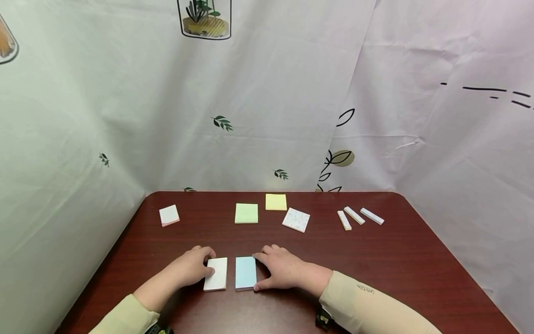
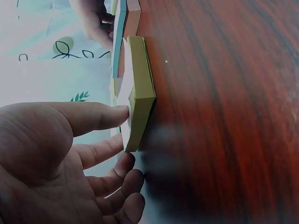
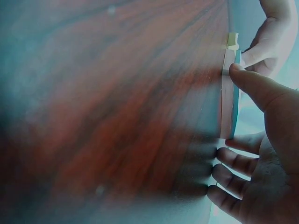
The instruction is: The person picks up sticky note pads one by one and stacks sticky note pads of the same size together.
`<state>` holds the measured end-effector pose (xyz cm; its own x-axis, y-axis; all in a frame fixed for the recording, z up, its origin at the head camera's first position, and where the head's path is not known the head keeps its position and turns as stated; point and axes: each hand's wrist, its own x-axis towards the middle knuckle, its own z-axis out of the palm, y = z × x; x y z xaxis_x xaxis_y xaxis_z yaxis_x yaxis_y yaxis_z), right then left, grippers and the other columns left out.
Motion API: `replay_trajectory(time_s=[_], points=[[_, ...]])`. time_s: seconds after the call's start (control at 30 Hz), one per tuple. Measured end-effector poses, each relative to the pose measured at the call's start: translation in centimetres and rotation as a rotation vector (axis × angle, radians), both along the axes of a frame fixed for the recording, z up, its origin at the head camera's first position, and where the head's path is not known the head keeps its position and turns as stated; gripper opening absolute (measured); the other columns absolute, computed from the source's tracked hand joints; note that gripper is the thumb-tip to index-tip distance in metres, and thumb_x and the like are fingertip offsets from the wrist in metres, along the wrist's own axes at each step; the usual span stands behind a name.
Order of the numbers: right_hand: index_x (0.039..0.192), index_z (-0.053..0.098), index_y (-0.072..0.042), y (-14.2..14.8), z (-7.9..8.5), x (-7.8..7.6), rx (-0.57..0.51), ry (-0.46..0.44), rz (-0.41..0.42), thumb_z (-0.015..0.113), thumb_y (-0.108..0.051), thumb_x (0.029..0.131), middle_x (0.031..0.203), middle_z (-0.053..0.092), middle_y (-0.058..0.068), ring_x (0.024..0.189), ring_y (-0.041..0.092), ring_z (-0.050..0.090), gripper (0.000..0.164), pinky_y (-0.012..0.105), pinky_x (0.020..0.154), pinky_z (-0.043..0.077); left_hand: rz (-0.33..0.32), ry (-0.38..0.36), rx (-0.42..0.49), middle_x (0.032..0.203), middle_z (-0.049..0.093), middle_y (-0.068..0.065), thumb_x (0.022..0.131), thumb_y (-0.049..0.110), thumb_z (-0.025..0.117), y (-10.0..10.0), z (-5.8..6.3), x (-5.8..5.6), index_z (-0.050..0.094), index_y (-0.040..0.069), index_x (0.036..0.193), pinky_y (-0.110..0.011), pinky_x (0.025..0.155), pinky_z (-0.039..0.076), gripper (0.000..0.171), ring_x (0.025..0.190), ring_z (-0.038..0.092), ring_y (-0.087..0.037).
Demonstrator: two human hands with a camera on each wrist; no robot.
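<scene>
A white sticky-note pad [image 1: 216,274] with a yellowish side [image 2: 142,70] lies on the table in front of me. My left hand [image 1: 193,266] holds it at its left side, thumb on the near top edge and index finger by the far corner. Beside it, across a narrow gap, sits a light blue sticky-note pad [image 1: 245,272] with a pink lower layer [image 3: 226,102]. My right hand [image 1: 283,268] grips this one from the right, thumb at the near corner and index finger at the far corner. The other fingers of both hands rest near the tabletop.
Farther back lie a small white pad [image 1: 168,215], a green pad [image 1: 246,213], a yellow pad [image 1: 276,202] and a speckled white pad [image 1: 296,220]. Three narrow white strips [image 1: 354,215] lie at the back right. A printed curtain [image 1: 267,93] hangs behind the dark red table [image 1: 200,236].
</scene>
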<state>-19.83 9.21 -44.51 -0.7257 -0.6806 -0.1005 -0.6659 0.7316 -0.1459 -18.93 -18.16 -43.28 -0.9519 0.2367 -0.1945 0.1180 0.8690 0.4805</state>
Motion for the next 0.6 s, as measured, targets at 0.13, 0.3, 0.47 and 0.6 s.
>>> replay_trajectory(time_s=[0.13, 0.3, 0.47, 0.6], points=[[0.142, 0.052, -0.017, -0.01, -0.03, -0.01, -0.002, -0.003, 0.000, 0.067, -0.066, 0.083, 0.124, 0.055, -0.002, 0.107, 0.014, 0.050, 0.079, 0.033, 0.094, 0.044, 0.003, -0.004, -0.009, 0.094, 0.056, -0.007, 0.084, 0.012, 0.076, 0.12, 0.16, 0.04, 0.065, 0.008, 0.106, -0.044, 0.075, 0.047, 0.025, 0.083, 0.053, -0.021], [0.142, 0.053, -0.016, -0.01, -0.11, -0.04, -0.001, -0.003, 0.000, 0.067, -0.067, 0.082, 0.124, 0.055, -0.002, 0.107, 0.015, 0.051, 0.079, 0.033, 0.094, 0.044, -0.001, 0.000, -0.045, 0.095, 0.059, -0.007, 0.084, 0.014, 0.076, 0.26, 0.36, 0.03, 0.065, 0.006, 0.109, -0.045, 0.076, 0.048, 0.029, 0.083, 0.055, -0.020], [0.142, 0.052, -0.016, -0.01, -0.10, -0.04, 0.002, -0.002, 0.000, 0.067, -0.067, 0.083, 0.124, 0.055, -0.002, 0.108, 0.015, 0.050, 0.079, 0.033, 0.094, 0.044, 0.013, 0.015, -0.071, 0.093, 0.062, -0.007, 0.085, 0.021, 0.076, 0.29, 0.62, -0.01, 0.064, 0.004, 0.111, -0.045, 0.075, 0.048, 0.032, 0.082, 0.057, -0.019], [0.143, 0.052, -0.017, -0.03, -0.07, -0.05, 0.002, -0.003, -0.002, 0.067, -0.066, 0.083, 0.124, 0.054, -0.003, 0.108, 0.015, 0.050, 0.079, 0.033, 0.094, 0.044, 0.042, 0.058, -0.114, 0.093, 0.066, -0.006, 0.087, 0.027, 0.073, 0.42, 0.95, 0.09, 0.063, 0.005, 0.108, -0.045, 0.073, 0.050, 0.032, 0.081, 0.060, -0.019]])
